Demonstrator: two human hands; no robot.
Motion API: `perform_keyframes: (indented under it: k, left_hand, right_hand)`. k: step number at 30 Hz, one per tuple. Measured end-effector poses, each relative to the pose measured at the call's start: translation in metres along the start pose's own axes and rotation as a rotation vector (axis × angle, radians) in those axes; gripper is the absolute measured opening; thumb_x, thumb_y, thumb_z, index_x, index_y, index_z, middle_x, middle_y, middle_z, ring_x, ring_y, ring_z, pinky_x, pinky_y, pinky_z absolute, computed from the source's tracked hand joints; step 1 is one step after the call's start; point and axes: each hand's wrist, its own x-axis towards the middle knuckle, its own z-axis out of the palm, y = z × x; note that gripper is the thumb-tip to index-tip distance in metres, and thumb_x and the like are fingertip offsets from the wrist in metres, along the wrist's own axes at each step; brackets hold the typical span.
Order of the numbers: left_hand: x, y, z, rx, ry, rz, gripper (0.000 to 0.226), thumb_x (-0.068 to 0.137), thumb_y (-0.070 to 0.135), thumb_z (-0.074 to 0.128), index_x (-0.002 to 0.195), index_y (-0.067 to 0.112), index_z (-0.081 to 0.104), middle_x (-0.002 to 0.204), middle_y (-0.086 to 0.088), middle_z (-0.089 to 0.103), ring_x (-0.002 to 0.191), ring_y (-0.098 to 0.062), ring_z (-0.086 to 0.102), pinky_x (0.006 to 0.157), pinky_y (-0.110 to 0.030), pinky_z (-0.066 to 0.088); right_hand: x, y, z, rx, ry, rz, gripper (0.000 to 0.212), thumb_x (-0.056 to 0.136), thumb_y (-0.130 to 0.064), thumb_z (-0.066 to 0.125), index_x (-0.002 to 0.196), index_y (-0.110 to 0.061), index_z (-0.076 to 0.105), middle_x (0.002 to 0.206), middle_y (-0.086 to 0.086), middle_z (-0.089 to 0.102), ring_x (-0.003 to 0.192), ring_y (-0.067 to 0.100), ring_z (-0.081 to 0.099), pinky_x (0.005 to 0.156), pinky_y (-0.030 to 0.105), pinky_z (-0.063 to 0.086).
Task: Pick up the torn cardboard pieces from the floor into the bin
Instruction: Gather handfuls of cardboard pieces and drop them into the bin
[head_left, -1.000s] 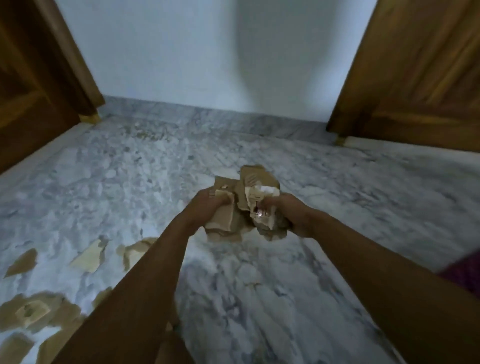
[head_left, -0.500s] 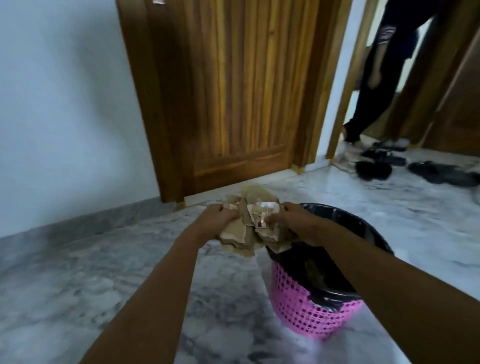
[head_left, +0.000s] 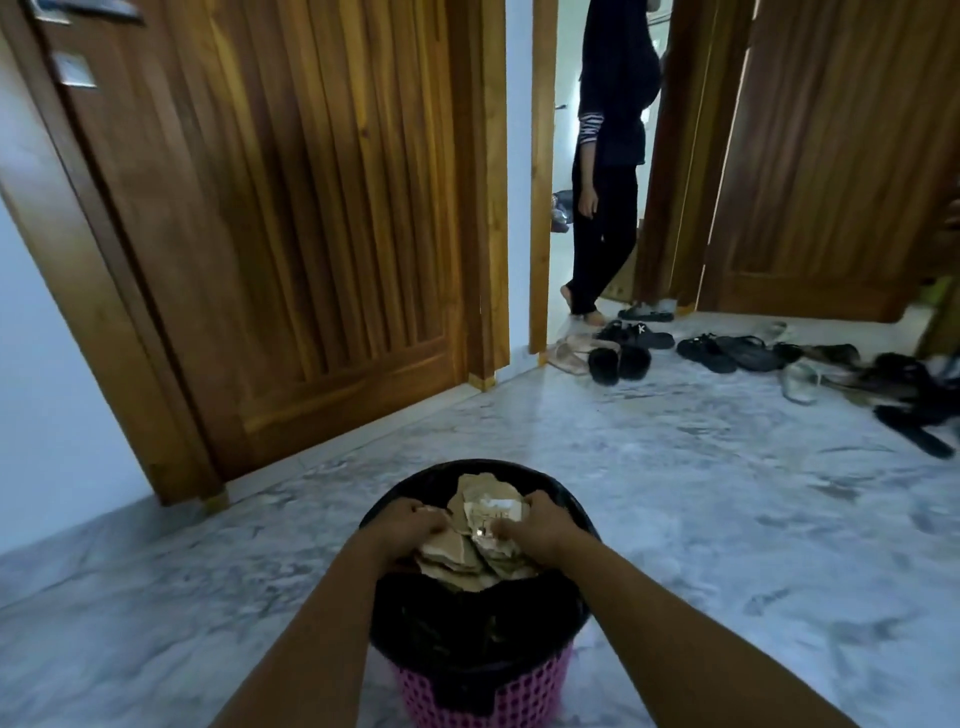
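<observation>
Marble floor (head_left: 727, 493), lower centre: left hand (head_left: 410, 525) and right hand (head_left: 540, 525) grip 1 cardboard bundle (head_left: 483, 527), now over the bin (head_left: 524, 696) mouth, no longer beside it; release looks next.

- Room dim overall; strongest light enters through the open doorway (head_left: 560, 130) at the back.
- Marble floor (head_left: 727, 467) shows a pale sheen below that opening.
- Wooden door (head_left: 291, 208) streaked by motion blur.
- Bin (head_left: 519, 696) interior near black, detail lost.
- Wide-angle bending at edges; shoes (head_left: 909, 395) at right smeared.
</observation>
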Motion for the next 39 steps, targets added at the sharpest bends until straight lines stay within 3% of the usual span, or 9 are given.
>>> perform_keyframes:
  k: [3,6,8,10,12,15,24,32,39]
  left_hand:
    - [-0.002,0.007,0.005,0.044,0.015,-0.003,0.014,0.093,0.025,0.059,0.099,0.017,0.050,0.099,-0.009,0.053,0.089,-0.028,0.056,0.074,-0.036,0.048]
    - [0.001,0.008,-0.001,0.090,0.104,0.038,0.045,0.089,0.029,0.068,0.128,0.019,0.048,0.124,-0.007,0.054,0.103,-0.025,0.059,0.088,-0.040,0.053]
    - [0.001,0.005,-0.003,0.094,0.162,0.071,0.054,0.086,0.031,0.074,0.133,0.015,0.052,0.128,-0.011,0.058,0.108,-0.028,0.061,0.093,-0.044,0.053]
    - [-0.003,0.000,-0.002,0.116,0.205,0.117,0.029,0.086,0.031,0.073,0.110,0.014,0.066,0.109,-0.008,0.067,0.099,-0.027,0.065,0.089,-0.042,0.053]
    - [-0.002,-0.010,0.000,0.155,0.259,0.161,0.024,0.086,0.035,0.074,0.100,0.016,0.072,0.095,-0.003,0.069,0.093,-0.023,0.066,0.084,-0.038,0.054]
    - [0.000,-0.025,0.000,0.160,0.309,0.167,0.038,0.084,0.039,0.074,0.112,0.013,0.070,0.105,-0.006,0.071,0.093,-0.021,0.066,0.080,-0.034,0.053]
    - [0.014,-0.030,-0.003,0.212,0.288,0.182,0.053,0.086,0.042,0.070,0.130,0.015,0.058,0.123,-0.005,0.062,0.108,-0.024,0.060,0.095,-0.041,0.050]
    - [0.015,-0.019,-0.003,0.035,0.185,0.146,0.044,0.089,0.043,0.068,0.125,0.022,0.054,0.115,-0.003,0.061,0.097,-0.022,0.065,0.072,-0.034,0.058]
    - [0.011,-0.023,0.001,0.028,0.179,0.155,0.036,0.094,0.033,0.063,0.126,0.018,0.056,0.117,-0.005,0.062,0.099,-0.021,0.066,0.082,-0.039,0.058]
  right_hand:
    - [0.004,0.002,-0.003,0.014,0.020,-0.010,0.080,0.092,-0.038,0.069,0.152,-0.009,0.025,0.148,0.013,0.043,0.122,0.030,0.051,0.085,0.033,0.044]
    - [0.003,0.000,-0.010,0.039,0.026,-0.058,0.068,0.091,-0.026,0.073,0.146,-0.012,0.035,0.141,0.012,0.049,0.103,0.021,0.049,0.081,0.032,0.044]
    - [0.003,0.001,-0.011,0.059,0.036,-0.089,0.063,0.089,-0.022,0.075,0.141,-0.012,0.040,0.136,0.011,0.052,0.097,0.020,0.050,0.079,0.032,0.045]
    - [0.004,0.003,-0.008,0.055,0.060,-0.110,0.059,0.088,-0.020,0.076,0.135,-0.013,0.042,0.131,0.011,0.055,0.095,0.021,0.053,0.076,0.031,0.047]
    - [0.005,0.007,-0.003,-0.015,0.081,-0.135,0.056,0.089,-0.019,0.075,0.134,-0.013,0.042,0.128,0.012,0.058,0.097,0.023,0.057,0.075,0.031,0.047]
    - [0.005,0.013,0.005,-0.105,0.084,-0.180,0.055,0.091,-0.017,0.071,0.137,-0.013,0.040,0.128,0.014,0.059,0.107,0.030,0.060,0.079,0.036,0.050]
    - [0.016,0.010,0.011,-0.294,0.079,-0.238,0.036,0.089,-0.029,0.065,0.117,-0.019,0.044,0.116,0.012,0.055,0.095,0.033,0.058,0.076,0.042,0.051]
    - [0.017,0.004,0.002,-0.373,0.106,-0.262,0.062,0.078,-0.066,0.069,0.122,-0.029,0.047,0.111,-0.004,0.047,0.097,0.019,0.055,0.084,0.040,0.053]
    - [0.020,0.007,-0.005,-0.367,0.064,-0.268,0.028,0.092,-0.040,0.065,0.113,-0.022,0.059,0.092,-0.006,0.059,0.089,0.017,0.061,0.083,0.041,0.056]
